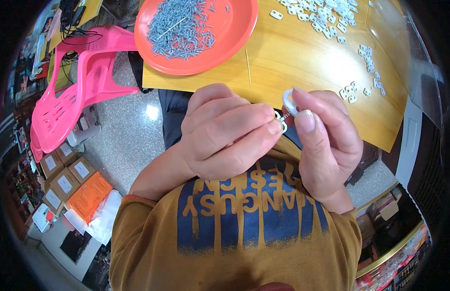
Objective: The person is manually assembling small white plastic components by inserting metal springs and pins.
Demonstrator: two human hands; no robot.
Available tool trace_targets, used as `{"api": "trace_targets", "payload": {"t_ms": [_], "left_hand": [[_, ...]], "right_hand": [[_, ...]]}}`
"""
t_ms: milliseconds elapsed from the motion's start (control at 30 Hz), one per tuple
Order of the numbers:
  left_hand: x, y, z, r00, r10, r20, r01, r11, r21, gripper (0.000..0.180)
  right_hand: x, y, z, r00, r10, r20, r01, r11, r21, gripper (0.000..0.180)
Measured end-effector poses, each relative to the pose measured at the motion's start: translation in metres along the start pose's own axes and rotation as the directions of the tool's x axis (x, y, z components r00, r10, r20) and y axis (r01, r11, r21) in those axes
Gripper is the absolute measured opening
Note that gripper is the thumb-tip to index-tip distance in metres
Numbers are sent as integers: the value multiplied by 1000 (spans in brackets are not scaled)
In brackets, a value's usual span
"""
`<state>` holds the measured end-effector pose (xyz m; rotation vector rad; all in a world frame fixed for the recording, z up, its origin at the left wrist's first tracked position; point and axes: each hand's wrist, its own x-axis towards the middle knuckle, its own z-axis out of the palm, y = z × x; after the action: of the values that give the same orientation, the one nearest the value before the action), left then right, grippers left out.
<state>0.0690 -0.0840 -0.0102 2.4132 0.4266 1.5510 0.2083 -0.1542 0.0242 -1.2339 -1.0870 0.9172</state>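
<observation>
**Screw and clip brought together just off the worktop's edge**

The left hand [225,133] was curled nearly closed, thumb and forefinger pinching a small metal screw [282,118] so that its tip pointed toward the other hand. The right hand [327,140] was likewise closed, thumb and fingertips gripping a small white plastic clip [288,100] held edge-up, apparently so its hole faced the screw. The two parts met between the fingertips, above the person's lap and close to the near edge of the yellow worktop [293,63]; held that high and near, they sat right under the eyes. An orange plate [234,34] heaped with grey screws [179,26] lay ahead on the left side, and loose white clips [327,14] were scattered ahead on the right, each stock on the side of the hand that held its kind. Stacked pink chairs [74,92] stood off to the left
</observation>
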Motion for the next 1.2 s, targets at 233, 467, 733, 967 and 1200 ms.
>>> {"api": "trace_targets", "payload": {"t_ms": [233,467,733,967,1200], "left_hand": [[10,-3,-8,981,-22,193,36,997,-67,27],[8,-4,-6,991,27,129,-28,1000,1,23],[15,19,-11,531,-773,346,819,365,-443,16],[26,24,-14,290,-753,591,807,-139,-573,20],[25,23,-14,252,-758,602,794,-194,-577,28]], "right_hand": [[0,2,-2,999,-34,29,35,999,-37,17],[-1,7,-1,999,-39,-24,37,995,-93,17],[-2,11,-8,997,-63,-35,61,996,-67,20],[0,11,-7,998,-61,-31,61,998,17,22],[0,13,-5,998,-19,-56,25,993,116,22]]}}
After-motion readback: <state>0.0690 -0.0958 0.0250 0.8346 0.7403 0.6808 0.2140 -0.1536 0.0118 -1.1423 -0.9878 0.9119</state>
